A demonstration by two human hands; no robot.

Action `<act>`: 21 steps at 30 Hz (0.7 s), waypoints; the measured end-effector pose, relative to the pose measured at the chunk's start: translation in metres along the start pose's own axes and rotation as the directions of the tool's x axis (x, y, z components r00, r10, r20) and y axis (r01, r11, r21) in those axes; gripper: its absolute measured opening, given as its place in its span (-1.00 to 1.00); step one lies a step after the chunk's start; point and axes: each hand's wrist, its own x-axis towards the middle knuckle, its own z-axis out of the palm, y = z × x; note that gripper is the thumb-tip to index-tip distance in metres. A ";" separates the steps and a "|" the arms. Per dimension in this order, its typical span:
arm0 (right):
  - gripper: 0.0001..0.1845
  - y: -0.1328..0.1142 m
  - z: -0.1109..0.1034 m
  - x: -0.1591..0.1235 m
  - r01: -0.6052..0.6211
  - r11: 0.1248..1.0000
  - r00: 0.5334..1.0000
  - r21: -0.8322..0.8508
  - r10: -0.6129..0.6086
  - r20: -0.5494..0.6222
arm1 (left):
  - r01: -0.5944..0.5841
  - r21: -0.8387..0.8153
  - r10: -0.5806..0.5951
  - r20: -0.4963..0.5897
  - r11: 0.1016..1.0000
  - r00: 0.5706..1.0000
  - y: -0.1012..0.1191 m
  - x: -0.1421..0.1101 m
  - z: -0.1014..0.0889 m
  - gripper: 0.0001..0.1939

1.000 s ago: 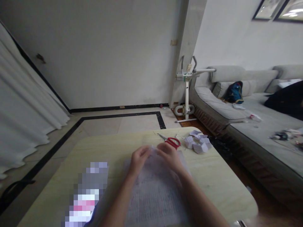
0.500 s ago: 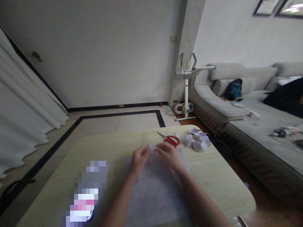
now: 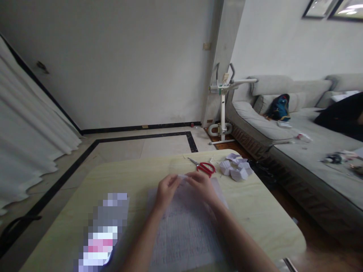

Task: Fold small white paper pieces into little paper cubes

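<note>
My left hand (image 3: 166,192) and my right hand (image 3: 202,184) meet over the far end of a printed white sheet (image 3: 185,230) on the pale yellow table (image 3: 261,211). Both pinch a small piece of white paper (image 3: 183,176) between their fingertips, a little above the sheet. The fingers are curled and pressed on it. Red-handled scissors (image 3: 204,167) lie just beyond my right hand. A heap of small folded white paper pieces (image 3: 236,169) lies to the right of the scissors.
A blurred-out object (image 3: 103,230) lies at the table's near left. A grey sofa (image 3: 297,132) with a blue bag (image 3: 279,107) stands on the right, a white exercise machine (image 3: 224,109) by the pillar, curtains (image 3: 28,132) on the left.
The view has shifted slightly. My hands stay in place, working the small paper between the fingertips; its raised tip has flattened.
</note>
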 end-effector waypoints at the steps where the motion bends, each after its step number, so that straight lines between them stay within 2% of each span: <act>1: -0.77 -0.001 0.000 0.000 0.007 1.000 1.000 -0.006 -0.007 -0.004 | 0.003 -0.010 -0.003 0.010 1.000 1.000 0.000 0.000 0.000 -0.69; 4: -0.78 -0.003 -0.001 0.000 0.003 1.000 1.000 0.000 -0.003 -0.012 | 0.018 -0.033 -0.016 0.060 0.999 0.998 0.001 -0.002 0.001 -0.69; 8: -0.81 -0.001 -0.001 0.000 0.001 0.999 1.000 0.048 -0.001 -0.002 | -0.009 0.037 0.005 0.099 0.999 0.995 0.001 -0.003 0.001 -0.74; 13: -0.82 -0.002 0.000 -0.001 -0.004 0.998 1.000 0.061 0.004 0.002 | -0.041 0.102 0.034 0.071 0.994 0.997 0.003 -0.005 0.002 -0.75; 18: -0.77 -0.001 0.001 -0.001 -0.074 0.992 0.997 0.100 0.070 0.043 | -0.118 0.245 0.127 -0.020 0.962 0.992 0.004 -0.007 0.002 -0.74; 21: -0.77 0.004 0.002 0.000 -0.082 0.991 0.997 0.106 0.081 0.017 | -0.154 0.308 0.173 -0.035 0.939 0.984 0.002 -0.008 0.002 -0.75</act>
